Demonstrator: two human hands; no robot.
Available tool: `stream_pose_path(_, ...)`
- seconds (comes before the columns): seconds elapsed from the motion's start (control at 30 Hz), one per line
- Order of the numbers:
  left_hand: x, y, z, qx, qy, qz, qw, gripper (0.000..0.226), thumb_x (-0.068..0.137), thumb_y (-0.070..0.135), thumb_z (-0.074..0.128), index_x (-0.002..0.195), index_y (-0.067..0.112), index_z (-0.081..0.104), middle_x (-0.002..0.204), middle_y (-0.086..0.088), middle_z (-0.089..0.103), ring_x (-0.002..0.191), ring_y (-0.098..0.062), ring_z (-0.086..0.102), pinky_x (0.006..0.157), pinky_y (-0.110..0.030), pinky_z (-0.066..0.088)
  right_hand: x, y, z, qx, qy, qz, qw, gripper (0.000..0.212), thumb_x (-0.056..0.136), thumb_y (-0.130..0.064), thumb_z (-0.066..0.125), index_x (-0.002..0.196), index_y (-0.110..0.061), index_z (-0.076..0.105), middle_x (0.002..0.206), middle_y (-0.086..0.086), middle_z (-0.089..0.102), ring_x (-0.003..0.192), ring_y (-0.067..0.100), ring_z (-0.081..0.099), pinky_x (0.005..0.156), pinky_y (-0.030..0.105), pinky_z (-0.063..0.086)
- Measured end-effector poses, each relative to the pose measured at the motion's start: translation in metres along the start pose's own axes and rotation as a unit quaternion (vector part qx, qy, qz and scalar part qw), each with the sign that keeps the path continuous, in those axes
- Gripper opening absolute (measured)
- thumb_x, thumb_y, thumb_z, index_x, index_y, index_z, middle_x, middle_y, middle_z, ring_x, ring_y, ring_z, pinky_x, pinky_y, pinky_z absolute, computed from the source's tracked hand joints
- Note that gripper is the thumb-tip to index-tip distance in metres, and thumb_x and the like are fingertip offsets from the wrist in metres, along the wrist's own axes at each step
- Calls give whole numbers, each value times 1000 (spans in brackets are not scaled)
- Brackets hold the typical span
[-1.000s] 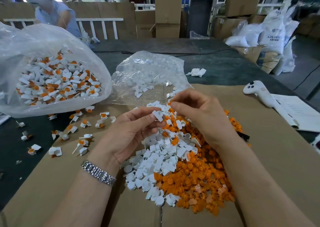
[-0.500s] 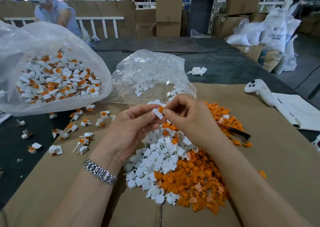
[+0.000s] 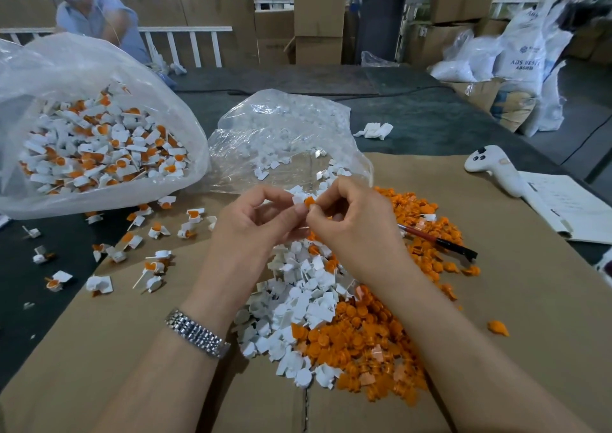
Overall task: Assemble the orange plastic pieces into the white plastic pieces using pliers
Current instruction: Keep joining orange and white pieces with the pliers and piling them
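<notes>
Both hands' fingers [image 3: 299,212] pinch one white piece [image 3: 299,198] with orange piece [image 3: 309,201].

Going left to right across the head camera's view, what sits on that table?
Big bag of assembled pieces → smaller clear bag → left hand → right hand → pliers → white controller → papers.

Only the white sack [image 3: 523,52] at the far right bore print, roughly "ABS RESIN"; its smaller lines were illegible.
</notes>
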State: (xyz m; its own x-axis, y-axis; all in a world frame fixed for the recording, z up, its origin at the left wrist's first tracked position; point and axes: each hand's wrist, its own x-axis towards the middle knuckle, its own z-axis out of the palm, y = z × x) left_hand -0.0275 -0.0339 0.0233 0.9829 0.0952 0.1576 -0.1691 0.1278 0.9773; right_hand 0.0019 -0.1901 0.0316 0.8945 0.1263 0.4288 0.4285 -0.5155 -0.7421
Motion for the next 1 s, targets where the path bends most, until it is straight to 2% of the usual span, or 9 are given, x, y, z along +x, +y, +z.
stream_pose_path(0.17, 0, -2, 4, 6, 21, 4, 1000, 11, 79, 20, 81, 86, 14, 74, 85, -16, 78, 85, -29, 79, 76, -28, 63, -1, 0, 3, -3, -1, 18, 1000, 13, 86, -29, 70, 78, -23, 61, 72, -9, 62, 67, 10, 59, 69, 43, 56)
stream_pose_path(0.37, 3, -5, 1, 6, 49, -9, 999, 19, 78, 17, 82, 87, 5, 72, 82, -18, 77, 85, -31, 78, 80, -34, 64, -2, -2, 3, -4, -16, 32, 999, 10, 88, -28, 71, 81, -22, 68, 74, -9, 66, 67, 8, 62, 69, 41, 58)
stream_pose_path(0.57, 7, -6, -2, -40, 48, -42, 997, 8, 72, 17, 84, 76, 15, 78, 83, -19, 77, 86, -33, 78, 77, -30, 64, 1, -1, -4, 5, -47, 38, 998, 11, 87, -34, 77, 84, -24, 77, 74, -12, 69, 67, 3, 63, 68, 31, 57)
stream_pose_path(0.63, 8, -7, -2, -61, 48, -53, 996, 11, 73, 14, 83, 81, 10, 77, 87, -20, 78, 88, -33, 78, 74, -27, 63, 4, 3, -12, 6, -69, 40, 997, 16, 87, -41, 75, 89, -26, 77, 74, -15, 68, 65, -2, 61, 63, 20, 50)
stream_pose_path(0.7, 9, -6, -3, -103, 48, -71, 991, 18, 74, 10, 82, 88, 2, 73, 94, -23, 77, 94, -34, 78, 74, -26, 63, 9, 8, -25, -35, -70, 50, 996, 25, 87, -49, 71, 99, -27, 75, 84, -17, 68, 73, -4, 61, 66, 15, 48)
stream_pose_path(0.77, 9, -5, -5, -133, 49, -89, 986, 15, 72, 10, 83, 84, 4, 76, 93, -21, 78, 98, -36, 77, 75, -27, 63, 14, 17, -39, -165, -61, 73, 982, 37, 88, -55, 68, 111, -26, 68, 103, -11, 66, 89, 2, 61, 80, 26, 52)
stream_pose_path(0.83, 9, -4, -7, -144, 43, -102, 983, 9, 69, 12, 85, 77, 10, 80, 89, -16, 78, 98, -36, 77, 74, -27, 64, 16, 24, -48, -291, -101, 128, 943, 47, 86, -59, 66, 117, -23, 62, 115, -2, 61, 106, 18, 58, 94, 45, 50)
stream_pose_path(0.9, 9, -3, -6, -151, 34, -114, 981, 7, 69, 12, 85, 74, 14, 81, 86, -12, 78, 97, -35, 77, 71, -25, 63, 15, 27, -51, -358, -159, 172, 904, 49, 84, -61, 67, 111, -20, 61, 113, 1, 58, 111, 25, 53, 100, 53, 45)
stream_pose_path(1.0, 9, 0, -4, -143, 27, -119, 982, 5, 69, 15, 84, 71, 19, 82, 87, -11, 78, 92, -31, 78, 66, -22, 62, 11, 28, -49, -396, -171, 172, 886, 36, 87, -54, 67, 89, -20, 55, 95, 1, 51, 99, 25, 50, 99, 52, 44)
